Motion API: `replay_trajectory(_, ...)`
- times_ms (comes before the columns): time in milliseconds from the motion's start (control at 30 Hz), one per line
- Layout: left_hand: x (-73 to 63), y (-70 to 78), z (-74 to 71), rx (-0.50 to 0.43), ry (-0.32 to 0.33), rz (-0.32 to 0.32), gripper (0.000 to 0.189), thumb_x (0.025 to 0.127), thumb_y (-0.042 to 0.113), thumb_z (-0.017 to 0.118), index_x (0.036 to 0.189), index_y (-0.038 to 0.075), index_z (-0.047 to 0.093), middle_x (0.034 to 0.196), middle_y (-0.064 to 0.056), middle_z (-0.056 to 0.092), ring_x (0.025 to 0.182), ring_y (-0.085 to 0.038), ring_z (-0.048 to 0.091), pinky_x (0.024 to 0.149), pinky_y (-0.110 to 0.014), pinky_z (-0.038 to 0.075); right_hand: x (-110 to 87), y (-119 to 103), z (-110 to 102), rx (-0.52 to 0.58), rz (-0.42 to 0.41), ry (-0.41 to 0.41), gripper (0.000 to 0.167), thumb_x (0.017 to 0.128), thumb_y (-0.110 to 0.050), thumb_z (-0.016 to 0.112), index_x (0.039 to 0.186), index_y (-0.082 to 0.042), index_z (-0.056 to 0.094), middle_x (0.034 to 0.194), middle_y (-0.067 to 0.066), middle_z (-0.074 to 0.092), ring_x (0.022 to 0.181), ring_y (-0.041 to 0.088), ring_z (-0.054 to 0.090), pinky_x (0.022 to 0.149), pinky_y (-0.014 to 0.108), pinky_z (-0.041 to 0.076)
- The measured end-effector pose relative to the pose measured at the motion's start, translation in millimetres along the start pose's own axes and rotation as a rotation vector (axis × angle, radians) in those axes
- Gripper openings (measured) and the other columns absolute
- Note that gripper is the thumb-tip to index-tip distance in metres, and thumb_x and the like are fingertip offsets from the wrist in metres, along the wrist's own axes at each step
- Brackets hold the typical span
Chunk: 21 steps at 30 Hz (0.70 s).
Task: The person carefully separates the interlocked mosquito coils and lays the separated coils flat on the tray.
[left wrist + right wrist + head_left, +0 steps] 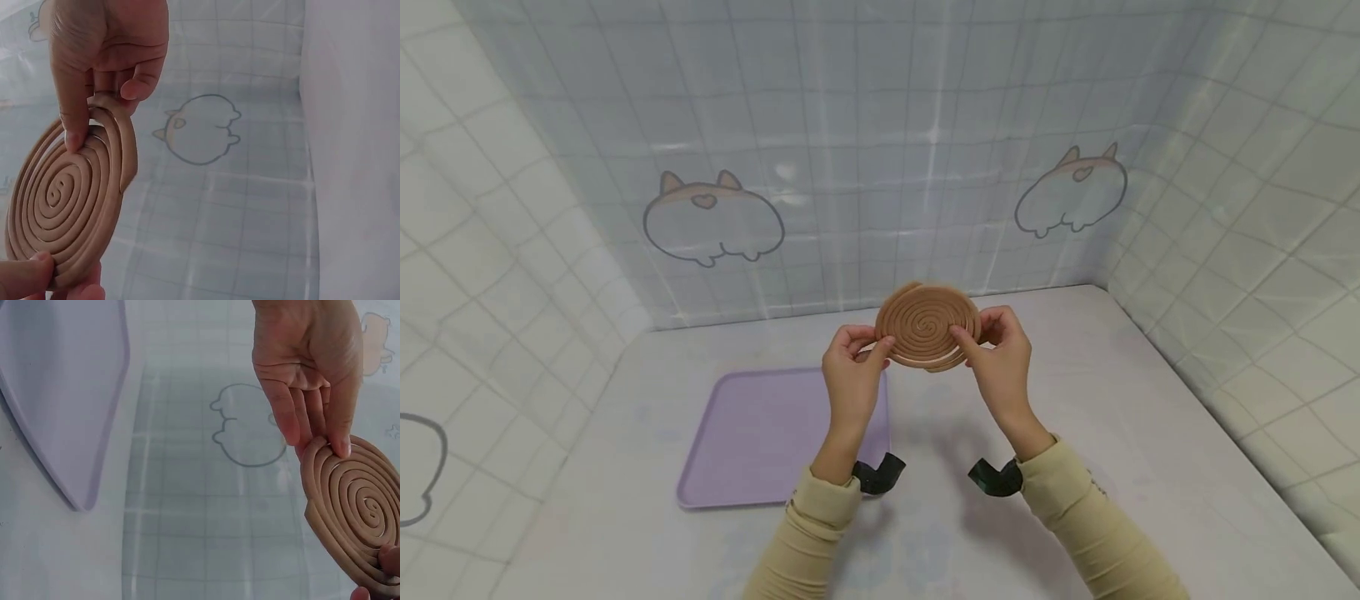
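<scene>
A brown mosquito coil (921, 315), wound in a flat spiral, is held up above the table between both hands. My left hand (853, 379) pinches its left edge, thumb on the near face and fingers behind. At the opposite edge my right hand (1006, 367) pinches it the same way, its thumb further in over the rings. In the left wrist view the coil (78, 194) shows a double swirl at its centre and narrow gaps between some outer rings. The right wrist view cuts off part of the coil (350, 494) at the frame's edge.
A purple tray (752, 442) lies on the white table (1120, 400), left of and below the hands, partly covered by the left forearm. Grid-patterned sheeting (880, 167) with cartoon animal drawings walls the table at the back and both sides.
</scene>
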<state>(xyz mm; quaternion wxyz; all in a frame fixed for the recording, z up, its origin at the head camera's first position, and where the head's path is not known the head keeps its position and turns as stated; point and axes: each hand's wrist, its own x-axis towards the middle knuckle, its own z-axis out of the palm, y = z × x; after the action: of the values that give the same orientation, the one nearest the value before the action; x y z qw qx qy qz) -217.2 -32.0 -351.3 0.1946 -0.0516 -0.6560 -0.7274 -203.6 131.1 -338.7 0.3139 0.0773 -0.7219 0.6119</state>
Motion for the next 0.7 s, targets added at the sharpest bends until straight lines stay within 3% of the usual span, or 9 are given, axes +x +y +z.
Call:
replay_trajectory(67, -3.4, 8.3, 0.4, 0.020, 0.013, 0.010, 0.018, 0.079, -0.001, 0.070, 0.089, -0.010, 0.057, 0.090, -0.016, 0.063, 0.066, -0.028, 0.064, 0.057, -0.021, 0.051, -1.7, -3, 1, -0.009, -0.009, 0.004, 0.025, 0.077, 0.002, 0.071, 0.088, 0.010, 0.050, 0.078, 0.018, 0.054, 0.065, 0.014, 0.053, 0.046, 0.016, 0.045)
replay_trajectory(167, -5.8, 12.3, 0.5, 0.061, 0.037, 0.049, 0.017, 0.079, -0.001, 0.070, 0.086, -0.010, 0.058, 0.088, -0.015, 0.061, 0.070, -0.030, 0.062, 0.056, -0.019, 0.050, -3.6, -5, 1, -0.004, -0.003, -0.002, 0.025, 0.077, 0.002, 0.071, 0.088, 0.010, 0.050, 0.078, 0.018, 0.055, 0.065, 0.014, 0.054, 0.047, 0.016, 0.045)
replay_trajectory(400, -1.1, -11.0, -1.3, 0.066, 0.059, 0.113, 0.018, 0.078, 0.005, 0.072, 0.086, -0.007, 0.061, 0.086, -0.016, 0.061, 0.068, -0.019, 0.057, 0.052, -0.020, 0.049, -4.6, -7, 0, 0.006, 0.033, -0.017, 0.025, 0.077, 0.002, 0.071, 0.095, 0.010, 0.055, 0.082, 0.019, 0.060, 0.065, 0.012, 0.057, 0.048, 0.020, 0.048)
replay_trajectory(500, -1.6, -12.6, -1.6, 0.072, 0.061, 0.123, 0.017, 0.079, 0.008, 0.073, 0.086, -0.003, 0.062, 0.085, -0.012, 0.061, 0.065, -0.019, 0.058, 0.052, -0.022, 0.050, -4.9, -9, 0, 0.000, 0.028, -0.017, 0.026, 0.078, 0.000, 0.071, 0.096, 0.009, 0.054, 0.081, 0.019, 0.060, 0.063, 0.017, 0.060, 0.048, 0.024, 0.051)
replay_trajectory(700, -0.3, -5.2, -4.6, 0.090, 0.079, 0.161, 0.015, 0.078, 0.010, 0.074, 0.085, 0.000, 0.065, 0.080, -0.011, 0.060, 0.061, -0.022, 0.056, 0.049, -0.022, 0.048, -5.5, -17, -2, -0.104, -0.099, 0.014, 0.014, 0.082, -0.001, 0.067, 0.088, 0.009, 0.057, 0.071, 0.017, 0.059, 0.049, 0.023, 0.056, 0.045, 0.019, 0.046)
